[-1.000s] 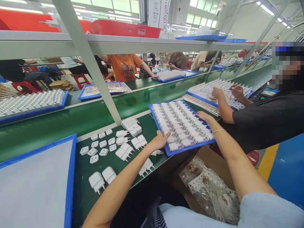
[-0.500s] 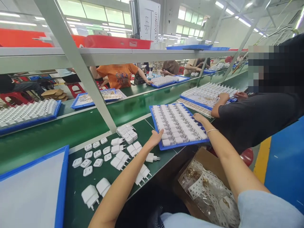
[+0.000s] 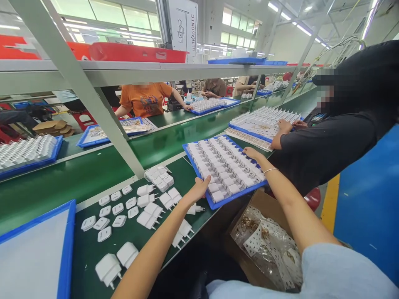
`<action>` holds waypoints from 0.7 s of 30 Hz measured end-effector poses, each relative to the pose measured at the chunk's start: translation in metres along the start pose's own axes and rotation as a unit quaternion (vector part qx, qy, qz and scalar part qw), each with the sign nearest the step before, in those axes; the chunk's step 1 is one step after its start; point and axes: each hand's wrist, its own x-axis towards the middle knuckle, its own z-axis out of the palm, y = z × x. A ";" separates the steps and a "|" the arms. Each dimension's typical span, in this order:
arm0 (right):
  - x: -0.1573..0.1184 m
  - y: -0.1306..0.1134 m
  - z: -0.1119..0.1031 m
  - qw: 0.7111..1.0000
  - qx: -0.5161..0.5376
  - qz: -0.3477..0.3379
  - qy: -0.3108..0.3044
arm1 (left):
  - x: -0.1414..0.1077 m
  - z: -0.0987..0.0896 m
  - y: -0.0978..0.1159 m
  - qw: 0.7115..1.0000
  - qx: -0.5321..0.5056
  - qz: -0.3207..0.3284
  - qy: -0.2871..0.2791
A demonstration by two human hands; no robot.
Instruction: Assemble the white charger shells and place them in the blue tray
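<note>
A blue-rimmed tray (image 3: 226, 198) holds rows of white charger housings and lies tilted across the front edge of the green bench. My left hand (image 3: 200, 187) grips its near left side, thumb over the rim. On its right side, my right hand (image 3: 253, 153) is closed around the rim. White plug housings (image 3: 150, 215) with two pins lie on the bench left of the tray. Beyond them are several small white caps (image 3: 118, 208). Two bigger plug housings (image 3: 108, 268) sit near my left forearm.
A white tray with a blue rim (image 3: 66, 249) lies at the left. A slanted grey post (image 3: 93, 104) rises to the shelf. Below the bench stands a cardboard box (image 3: 264, 203) of plastic bags. A person in black (image 3: 327, 145) works at the right beside another loaded tray (image 3: 249, 131).
Both hands and the loaded tray between them have shifted slightly left and nearer in the view. The whole scene has also slid left as the camera turned.
</note>
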 end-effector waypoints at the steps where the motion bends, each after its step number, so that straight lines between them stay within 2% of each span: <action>1: -0.001 0.000 0.000 1.000 0.000 -0.001 0.001 | 0.000 -0.001 0.000 1.000 0.006 0.005 0.001; 7: -0.004 -0.007 0.002 1.000 -0.021 -0.012 -0.003 | -0.008 0.003 -0.002 0.998 0.052 0.022 -0.026; 14: -0.007 -0.036 0.012 0.996 -0.075 -0.032 -0.027 | -0.027 0.000 -0.003 0.991 0.085 0.037 -0.098; 21: -0.008 -0.051 0.020 0.991 -0.118 -0.057 -0.037 | -0.031 -0.006 -0.013 0.985 0.114 0.081 -0.105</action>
